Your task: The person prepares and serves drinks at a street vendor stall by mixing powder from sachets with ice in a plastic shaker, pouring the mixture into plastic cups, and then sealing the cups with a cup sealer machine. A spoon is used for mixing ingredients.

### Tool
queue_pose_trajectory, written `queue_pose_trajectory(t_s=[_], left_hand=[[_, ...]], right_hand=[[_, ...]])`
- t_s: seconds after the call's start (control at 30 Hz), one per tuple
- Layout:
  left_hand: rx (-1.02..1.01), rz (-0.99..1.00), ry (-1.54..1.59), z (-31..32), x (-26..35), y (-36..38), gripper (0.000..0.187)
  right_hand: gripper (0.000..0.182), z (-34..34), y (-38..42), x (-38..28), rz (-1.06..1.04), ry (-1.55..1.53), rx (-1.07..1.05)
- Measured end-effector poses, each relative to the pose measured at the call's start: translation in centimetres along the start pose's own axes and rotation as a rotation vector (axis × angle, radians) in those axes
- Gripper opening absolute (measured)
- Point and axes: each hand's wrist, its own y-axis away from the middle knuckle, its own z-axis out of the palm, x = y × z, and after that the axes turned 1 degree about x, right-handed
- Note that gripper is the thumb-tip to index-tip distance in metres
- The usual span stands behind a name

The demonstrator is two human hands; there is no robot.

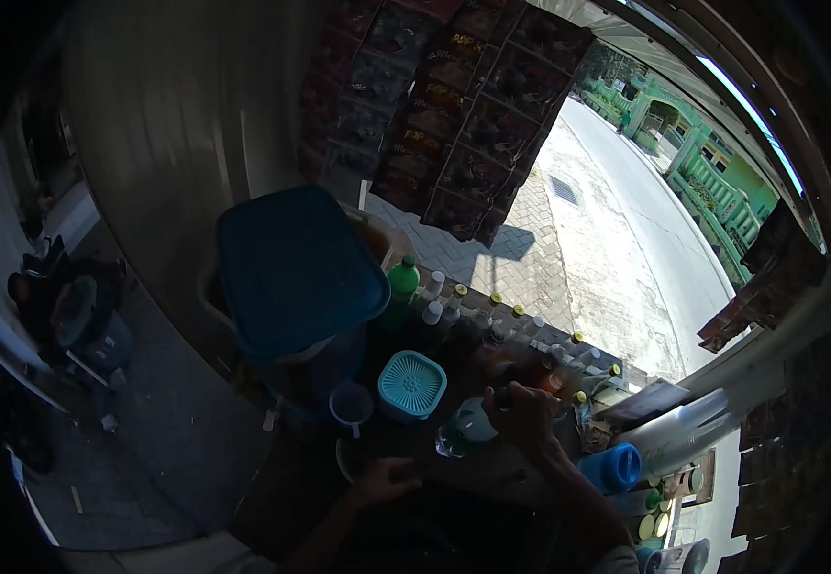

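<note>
My right hand (527, 413) is closed at the counter, its fingers curled at a small dark thing too dim to name. Just left of it are a pale round object (476, 421) and a clear, shiny container (449, 441). Low in the middle, my left hand (387, 478) has its fingers loosely stretched out, with nothing visible in them. It is beside the curved rim of a dark bowl (343, 461). A turquoise lidded tub (412, 385) and a small translucent cup (351, 404) stand beyond my hands.
A large bin with a dark teal lid (300, 268) stands at the left. Several bottles, among them a green one (403, 277), line the counter's far edge. Sachet strips (473, 115) hang above. A blue container (611, 469) and jars (659, 524) are at the right.
</note>
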Motion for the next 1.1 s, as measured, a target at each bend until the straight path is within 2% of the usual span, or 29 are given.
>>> queue_pose_trajectory(t_s=[0.07, 0.13, 0.23, 0.33, 0.47, 0.6, 0.63, 0.73, 0.77, 0.87, 1.0, 1.1], left_hand=[[-0.024, -0.023, 0.023, -1.6, -2.0, 2.4, 0.063], [-0.062, -0.230, 0.023, -2.5, -3.7, 4.2, 0.059], [-0.044, -0.286, 0.076, -3.1, -4.4, 5.8, 0.054], [0.003, -0.295, 0.089, -2.8, -5.2, 6.4, 0.050], [0.016, -0.321, 0.133, -2.8, -5.4, 7.2, 0.048], [0.071, -0.320, 0.197, -3.0, -5.0, 8.4, 0.047], [0.083, -0.323, 0.193, -2.9, -5.3, 8.8, 0.047], [0.080, -0.368, 0.222, -3.0, -6.3, 9.8, 0.049], [0.079, -0.368, 0.216, -3.2, -6.2, 10.1, 0.049], [0.097, -0.418, 0.205, -3.3, -6.7, 11.1, 0.048], [0.185, -0.423, 0.242, -3.1, -7.9, 11.6, 0.046], [0.193, -0.438, 0.240, -3.1, -8.1, 11.6, 0.045]], right_hand=[[0.027, -4.4, -4.6, -1.9, -0.018, -0.018, 0.112], [0.032, -8.0, -8.8, -3.2, -0.085, 0.043, 0.202], [0.032, -11.6, -14.5, -5.0, -0.164, 0.083, 0.297], [0.037, -13.0, -18.5, -7.2, -0.090, 0.132, 0.257], [0.037, -10.4, -22.0, -8.0, -0.146, 0.055, 0.282], [0.040, -5.8, -23.6, -8.2, -0.147, -0.003, 0.224], [0.040, -4.5, -23.9, -8.2, -0.094, -0.006, 0.151], [0.035, -1.1, -23.8, -8.8, -0.143, -0.035, 0.214], [0.034, -0.3, -23.7, -8.8, -0.118, -0.107, 0.107], [0.034, 3.6, -23.3, -8.1, -0.067, -0.081, -0.026], [0.043, 8.7, -22.1, -7.1, -0.132, -0.029, -0.082], [0.034, 11.2, -20.9, -6.8, -0.114, 0.014, -0.244]])
